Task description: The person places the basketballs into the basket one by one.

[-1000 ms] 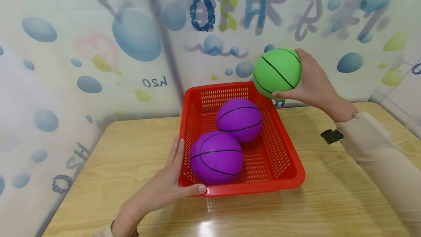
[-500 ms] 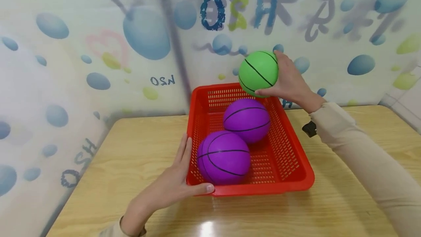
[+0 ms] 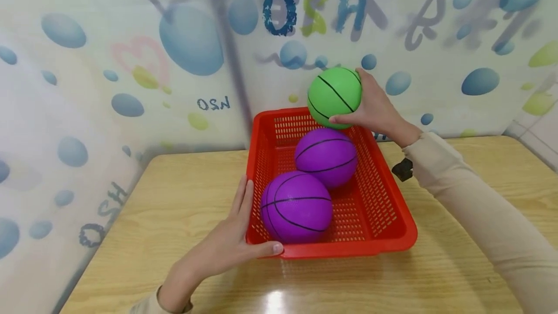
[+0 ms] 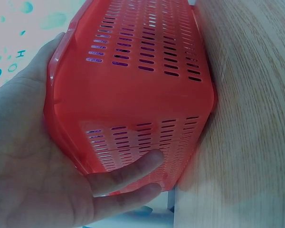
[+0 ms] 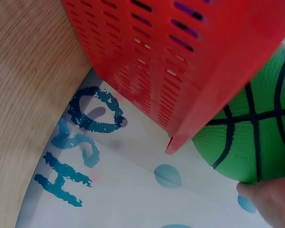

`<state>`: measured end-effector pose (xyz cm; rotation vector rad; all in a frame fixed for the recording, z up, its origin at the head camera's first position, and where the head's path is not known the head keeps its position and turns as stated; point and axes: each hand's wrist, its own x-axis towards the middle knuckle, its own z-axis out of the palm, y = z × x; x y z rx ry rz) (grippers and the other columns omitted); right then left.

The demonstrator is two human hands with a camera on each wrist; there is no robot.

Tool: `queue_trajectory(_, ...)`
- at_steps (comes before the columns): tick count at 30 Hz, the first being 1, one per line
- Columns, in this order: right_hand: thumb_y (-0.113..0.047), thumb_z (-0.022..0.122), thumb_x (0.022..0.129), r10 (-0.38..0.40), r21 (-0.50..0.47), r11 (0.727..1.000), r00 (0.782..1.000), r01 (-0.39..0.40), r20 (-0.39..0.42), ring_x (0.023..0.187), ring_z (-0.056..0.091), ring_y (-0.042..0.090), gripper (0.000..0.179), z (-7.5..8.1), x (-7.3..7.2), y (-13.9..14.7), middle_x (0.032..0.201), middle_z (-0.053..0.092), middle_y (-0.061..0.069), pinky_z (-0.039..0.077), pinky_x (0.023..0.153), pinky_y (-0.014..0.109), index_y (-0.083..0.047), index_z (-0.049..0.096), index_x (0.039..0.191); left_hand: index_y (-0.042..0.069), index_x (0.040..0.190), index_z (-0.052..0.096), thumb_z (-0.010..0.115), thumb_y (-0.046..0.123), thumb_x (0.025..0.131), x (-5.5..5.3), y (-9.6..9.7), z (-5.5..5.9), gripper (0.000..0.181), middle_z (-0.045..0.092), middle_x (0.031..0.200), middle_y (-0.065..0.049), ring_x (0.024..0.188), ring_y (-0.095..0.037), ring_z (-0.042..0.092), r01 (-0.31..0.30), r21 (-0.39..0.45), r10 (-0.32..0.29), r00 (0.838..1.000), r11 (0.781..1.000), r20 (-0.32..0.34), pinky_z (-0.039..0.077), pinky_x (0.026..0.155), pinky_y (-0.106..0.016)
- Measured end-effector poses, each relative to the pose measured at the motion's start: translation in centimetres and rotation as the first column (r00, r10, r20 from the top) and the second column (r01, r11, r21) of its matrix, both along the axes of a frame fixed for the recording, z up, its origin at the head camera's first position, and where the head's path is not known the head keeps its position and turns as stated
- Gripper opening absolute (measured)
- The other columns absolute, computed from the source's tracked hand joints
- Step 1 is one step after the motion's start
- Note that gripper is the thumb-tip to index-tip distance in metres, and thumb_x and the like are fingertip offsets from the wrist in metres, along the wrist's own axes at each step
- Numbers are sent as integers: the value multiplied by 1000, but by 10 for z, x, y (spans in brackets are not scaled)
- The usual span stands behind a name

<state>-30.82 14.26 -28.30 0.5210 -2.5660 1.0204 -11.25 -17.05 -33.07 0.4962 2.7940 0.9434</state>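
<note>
My right hand [image 3: 375,110] grips a green ball [image 3: 334,97] with black lines, thumb below and fingers at its far right side. The ball overlaps the back rim of a red perforated plastic basket [image 3: 394,217] in the head view. Two purple balls [image 3: 296,207] with black lines lie inside the basket, one in front of the other. My left hand [image 3: 222,243] rests on the basket's front left corner, its thumb along the front rim. In the left wrist view, straight fingers [image 4: 128,173] extend along the basket's outer wall.
The basket stands on a light wooden table [image 3: 174,197]. Close behind the table is a pale wall covering [image 3: 270,76] printed with blue and green drops and lettering. A dark strap-like piece [image 3: 403,169] hangs by the right sleeve.
My right hand has carried the green ball leftward to above the basket's back part. My left hand keeps its place on the basket corner. The head view has shifted slightly.
</note>
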Motion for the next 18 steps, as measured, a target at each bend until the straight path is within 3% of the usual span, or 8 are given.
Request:
queue_trajectory(5,-53,73,53,-19,25,999,999,20,-26,106,38,28,112,-1,3,-4,128,30,12,39,78,48,-10,11,137,26,136,-14,58,67,59,0,-1,0,113,-19,139,12,116,-19,34,12,17,-12,1000,1000,-9,37,87,-33)
queue_trajectory(9,-55,70,54,-49,59,997,998,52,-45,107,37,30,112,-2,5,-6,128,29,14,38,77,49,-8,11,137,26,136,-13,58,67,59,0,-1,0,113,-19,139,12,113,-19,38,6,7,-6,1000,1000,-8,38,86,-33)
queue_trajectory(14,-55,70,55,-32,65,997,997,36,-72,108,36,28,109,-2,4,-10,128,31,12,39,77,48,-9,14,136,26,136,-13,58,68,58,1,-1,-1,113,-20,139,13,105,-20,45,-7,-15,7,1000,1000,5,39,83,-32)
queue_trajectory(18,-56,69,56,-70,80,994,995,75,-65,107,35,31,110,-1,7,-12,127,30,16,38,78,49,-7,12,136,27,135,-14,59,67,59,0,-1,-1,113,-20,139,14,113,-18,38,5,11,-5,1000,1000,8,37,86,-33)
